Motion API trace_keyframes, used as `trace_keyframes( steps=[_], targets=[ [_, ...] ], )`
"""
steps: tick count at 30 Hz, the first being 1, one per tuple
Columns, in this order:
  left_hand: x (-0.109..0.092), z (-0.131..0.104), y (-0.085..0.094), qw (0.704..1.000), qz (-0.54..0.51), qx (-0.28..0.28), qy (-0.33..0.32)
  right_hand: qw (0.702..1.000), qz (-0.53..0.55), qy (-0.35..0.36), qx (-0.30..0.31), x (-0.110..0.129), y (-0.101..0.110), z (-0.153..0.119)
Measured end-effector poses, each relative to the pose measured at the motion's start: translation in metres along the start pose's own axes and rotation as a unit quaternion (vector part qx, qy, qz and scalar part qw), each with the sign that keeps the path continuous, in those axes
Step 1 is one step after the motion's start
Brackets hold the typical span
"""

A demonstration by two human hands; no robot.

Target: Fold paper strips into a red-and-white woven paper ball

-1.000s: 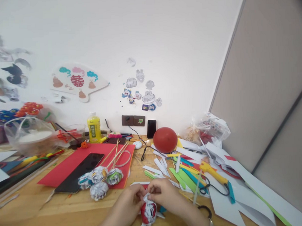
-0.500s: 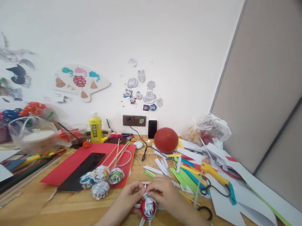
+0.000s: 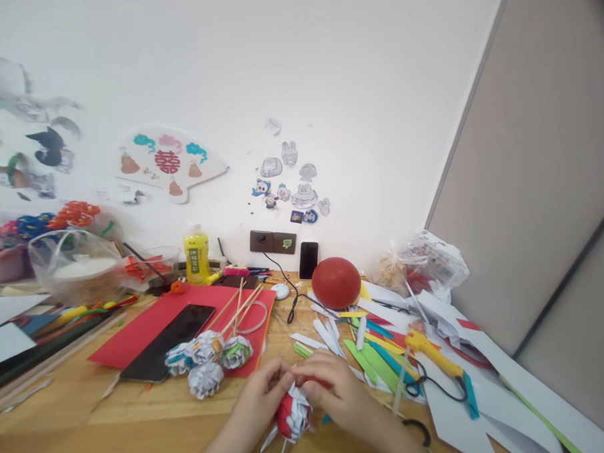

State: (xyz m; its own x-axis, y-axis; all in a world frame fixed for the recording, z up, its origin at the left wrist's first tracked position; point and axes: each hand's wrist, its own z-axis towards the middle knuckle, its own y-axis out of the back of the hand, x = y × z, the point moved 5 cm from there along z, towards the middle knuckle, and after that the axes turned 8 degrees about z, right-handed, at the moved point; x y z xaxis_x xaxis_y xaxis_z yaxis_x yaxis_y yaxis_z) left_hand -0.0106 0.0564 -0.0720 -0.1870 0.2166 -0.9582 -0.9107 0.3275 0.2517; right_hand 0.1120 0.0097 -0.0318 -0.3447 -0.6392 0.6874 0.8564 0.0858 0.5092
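A ball of folded white and red paper point(image 3: 293, 415) is between my hands near the front edge of the wooden table. My left hand point(image 3: 270, 390) pinches its upper left side. At its upper right, my right hand point(image 3: 330, 390) has its fingers closed on a red strip of paper point(image 3: 316, 381). Narrow white strips stick out below the ball. To the left, several crumpled paper balls on wooden sticks point(image 3: 204, 349) lie by a black phone point(image 3: 171, 342) and a red sheet point(image 3: 121, 338).
A red balloon point(image 3: 336, 282) rests at the back, with coloured paper strips point(image 3: 372, 360) in front. At right are a yellow glue gun point(image 3: 435, 354), its cable, and white sheets point(image 3: 510, 404). A yellow bottle point(image 3: 196, 254) stands near the wall.
The ball has turned and tilted between my hands, showing more red on its left. A red strip now shows at my right fingers. The view has shifted slightly left.
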Motion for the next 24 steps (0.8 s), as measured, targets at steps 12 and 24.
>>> trace_keyframes(
  steps=[12,24],
  targets=[
    [-0.004,0.002,0.01,0.998,-0.008,-0.057,-0.02,0.995,-0.044,0.064,-0.06,0.01,-0.013,-0.005],
    [0.002,0.004,0.012,0.996,-0.045,-0.082,-0.011,0.985,-0.093,0.133,-0.049,0.021,-0.01,-0.006]
  ],
)
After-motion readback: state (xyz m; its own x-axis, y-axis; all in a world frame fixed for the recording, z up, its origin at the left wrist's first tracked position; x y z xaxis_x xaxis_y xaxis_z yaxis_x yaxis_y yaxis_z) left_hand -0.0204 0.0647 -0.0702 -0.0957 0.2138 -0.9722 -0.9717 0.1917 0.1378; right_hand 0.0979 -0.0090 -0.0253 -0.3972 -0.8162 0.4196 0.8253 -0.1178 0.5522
